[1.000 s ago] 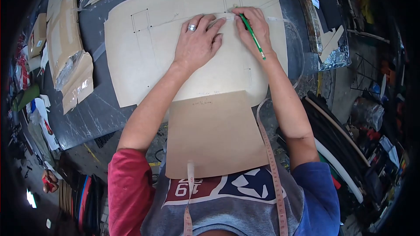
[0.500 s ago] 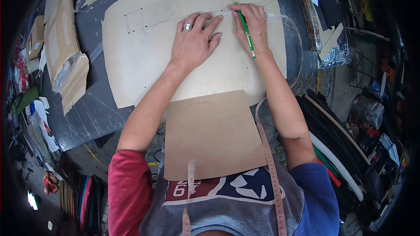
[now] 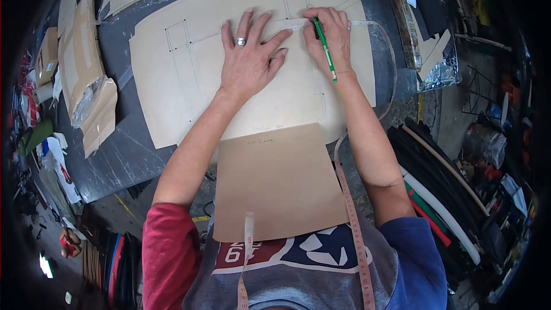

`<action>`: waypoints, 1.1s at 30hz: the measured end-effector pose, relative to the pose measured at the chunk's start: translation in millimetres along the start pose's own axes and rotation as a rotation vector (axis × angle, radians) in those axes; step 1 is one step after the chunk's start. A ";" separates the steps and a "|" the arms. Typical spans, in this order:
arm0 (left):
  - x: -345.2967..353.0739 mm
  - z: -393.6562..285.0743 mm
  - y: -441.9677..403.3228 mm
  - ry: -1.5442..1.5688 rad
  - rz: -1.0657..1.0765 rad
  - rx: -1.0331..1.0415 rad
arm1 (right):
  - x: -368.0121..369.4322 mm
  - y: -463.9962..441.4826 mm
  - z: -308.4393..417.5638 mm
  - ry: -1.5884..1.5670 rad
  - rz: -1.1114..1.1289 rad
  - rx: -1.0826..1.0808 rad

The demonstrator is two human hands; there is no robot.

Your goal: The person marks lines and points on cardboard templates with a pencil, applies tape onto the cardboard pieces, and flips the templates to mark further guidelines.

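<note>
On card (image 3: pixel 155 74), L hand (image 3: pixel 248 63) spread, R hand (image 3: pixel 334 40) w/ pencil (image 3: pixel 325 49)

Paper sheet (image 3: pixel 158 89) on table (image 3: pixel 123 143); cardboard package (image 3: pixel 82 51) left, tape measure (image 3: pixel 394 69) looping right.

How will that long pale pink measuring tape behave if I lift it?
The measuring tape will probably flop and sag, since it curves loosely off the dark table. It looks thin and narrow, so likely light. It may drag or catch, because it runs beneath the right hand.
</note>
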State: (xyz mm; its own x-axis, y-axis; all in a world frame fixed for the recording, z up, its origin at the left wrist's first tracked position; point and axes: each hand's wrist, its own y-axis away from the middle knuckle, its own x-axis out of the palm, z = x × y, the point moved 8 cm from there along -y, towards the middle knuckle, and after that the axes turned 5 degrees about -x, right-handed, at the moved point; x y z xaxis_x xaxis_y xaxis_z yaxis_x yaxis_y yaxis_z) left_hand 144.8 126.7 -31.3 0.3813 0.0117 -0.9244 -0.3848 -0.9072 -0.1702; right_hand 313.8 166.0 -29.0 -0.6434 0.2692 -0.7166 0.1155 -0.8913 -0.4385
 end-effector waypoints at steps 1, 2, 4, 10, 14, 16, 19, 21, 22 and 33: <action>0.5 -0.2 -0.6 -0.027 -0.010 0.011 | -0.1 -0.7 -0.6 0.002 -0.003 0.001; 1.2 -0.9 -1.5 -0.053 -0.019 0.022 | -0.4 -0.9 -0.7 0.003 -0.006 0.000; 3.5 -0.3 -2.3 -0.026 0.000 0.021 | -1.6 -0.3 -0.6 0.003 -0.010 -0.002; 5.0 -0.5 -4.3 0.024 0.021 -0.003 | -6.9 -1.4 -3.0 0.033 0.006 0.001; 9.5 -8.4 -7.7 -0.083 0.019 -0.059 | -7.7 2.8 -2.7 0.076 -0.005 0.003; 10.2 -7.1 -6.4 -0.081 -0.003 -0.056 | -7.8 -0.1 -4.0 0.084 -0.021 0.003; 13.0 -11.4 -2.1 -0.061 -0.028 -0.045 | -7.1 1.5 -7.8 0.093 -0.019 0.018; 11.9 -10.9 -3.8 -0.061 -0.036 -0.047 | -6.4 -0.1 -7.4 0.091 -0.021 0.015; 10.5 -10.1 -4.4 -0.063 -0.039 -0.048 | -6.7 0.2 -6.7 0.093 -0.028 0.018; 11.3 -10.4 -5.7 -0.082 -0.012 -0.063 | -11.8 2.3 -3.8 0.170 -0.057 0.049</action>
State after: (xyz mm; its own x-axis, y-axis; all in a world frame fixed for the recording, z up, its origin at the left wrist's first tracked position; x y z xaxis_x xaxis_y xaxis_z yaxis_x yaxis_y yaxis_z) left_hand 160.0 127.7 -37.2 0.3145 0.0547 -0.9477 -0.3263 -0.9313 -0.1621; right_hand 324.5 162.2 -23.6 -0.5102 0.3734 -0.7747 0.0430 -0.8886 -0.4566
